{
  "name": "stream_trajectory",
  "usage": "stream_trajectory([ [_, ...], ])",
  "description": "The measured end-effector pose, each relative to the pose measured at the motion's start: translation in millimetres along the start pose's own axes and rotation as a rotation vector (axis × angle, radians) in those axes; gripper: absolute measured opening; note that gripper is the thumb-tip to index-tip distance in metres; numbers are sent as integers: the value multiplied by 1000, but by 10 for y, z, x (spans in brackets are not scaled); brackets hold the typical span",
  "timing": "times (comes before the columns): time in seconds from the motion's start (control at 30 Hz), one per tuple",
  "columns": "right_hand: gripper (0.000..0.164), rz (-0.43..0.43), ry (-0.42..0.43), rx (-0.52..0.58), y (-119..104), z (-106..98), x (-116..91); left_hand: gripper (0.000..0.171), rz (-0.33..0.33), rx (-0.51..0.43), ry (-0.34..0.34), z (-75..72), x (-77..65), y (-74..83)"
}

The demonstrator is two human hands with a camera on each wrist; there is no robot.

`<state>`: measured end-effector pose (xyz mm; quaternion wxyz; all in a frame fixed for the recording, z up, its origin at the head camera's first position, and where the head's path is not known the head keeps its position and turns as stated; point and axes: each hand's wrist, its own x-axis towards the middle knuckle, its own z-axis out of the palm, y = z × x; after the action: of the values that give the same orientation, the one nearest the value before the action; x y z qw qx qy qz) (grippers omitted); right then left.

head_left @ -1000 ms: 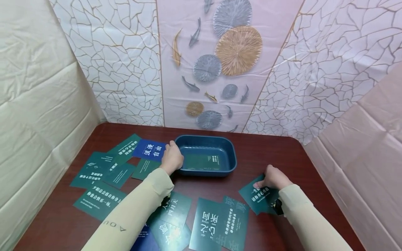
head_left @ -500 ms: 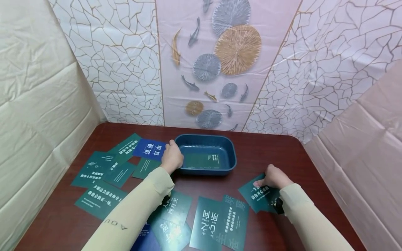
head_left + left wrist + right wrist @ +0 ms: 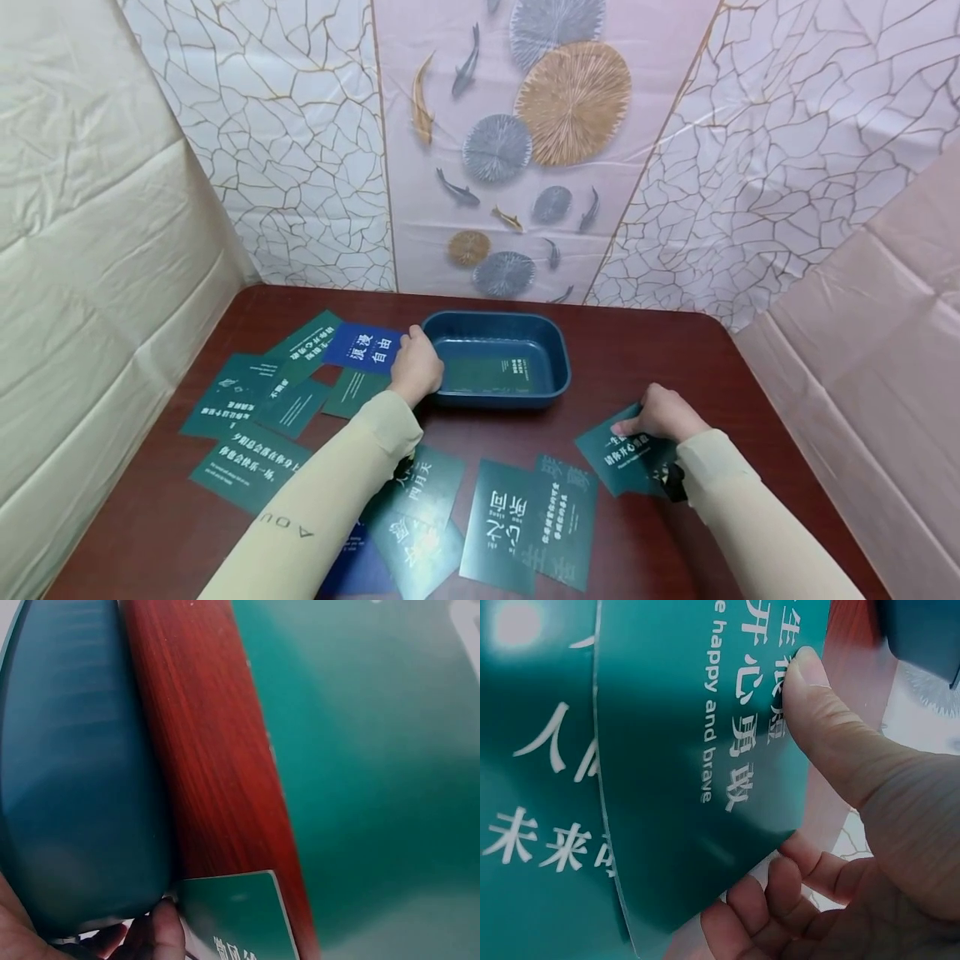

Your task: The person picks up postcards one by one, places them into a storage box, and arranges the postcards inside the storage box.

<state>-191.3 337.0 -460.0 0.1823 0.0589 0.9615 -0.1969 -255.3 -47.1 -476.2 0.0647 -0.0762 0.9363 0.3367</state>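
At the left end of a dark blue rectangular tray (image 3: 551,375), my left hand (image 3: 416,367) grips the tray's wall. In the left wrist view, the fingers (image 3: 166,924) are at the tray's lower corner, beside a green card (image 3: 236,911). A blue card (image 3: 363,346) lies just left of this hand. On the right side of the table, my right hand (image 3: 663,414) pinches a green card (image 3: 618,454) printed with white characters. Its thumb (image 3: 810,679) presses on top, while the other fingers curl below the card's edge. Another green card (image 3: 540,787) lies partly under it.
Inside the tray lies a green card (image 3: 487,375). Several overlapping green cards (image 3: 251,458) spread over the table's left side. More cards (image 3: 498,529) lie near the front, with a dark blue one (image 3: 360,567) partly behind my left sleeve. Cloth hangings (image 3: 315,167) surround the table.
The head view has tilted slightly, so the table appears a little higher. Both hands keep nearly the same places and holds; the cards and tray have not visibly moved on the table.
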Motion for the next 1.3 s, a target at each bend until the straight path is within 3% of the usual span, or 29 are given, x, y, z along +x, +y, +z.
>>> stream_trajectory([
  [0.27, 71, 0, 8, -19, 8, -44, -7, 66, -11, 7, -6, -7, 22, 5],
  [0.4, 53, -12, 24, -33, 15, -90, -49, 68, -5, 3, -12, -3, 14, -2],
  [0.63, 67, 43, 12, 65, 36, -220, -155, 67, -11, -3, -11, -6, 3, 8],
  [0.77, 59, 81, -3, 89, 52, -292, -181, 67, -16, -4, -13, -6, 11, 12],
  [1.03, 36, -40, 26, 29, 114, -372, -198, 66, -13, -9, -9, -7, 3, 2],
  [1.3, 37, -179, -1, 60, 198, -461, -231, 68, -9, -7, -10, 6, 22, -9],
])
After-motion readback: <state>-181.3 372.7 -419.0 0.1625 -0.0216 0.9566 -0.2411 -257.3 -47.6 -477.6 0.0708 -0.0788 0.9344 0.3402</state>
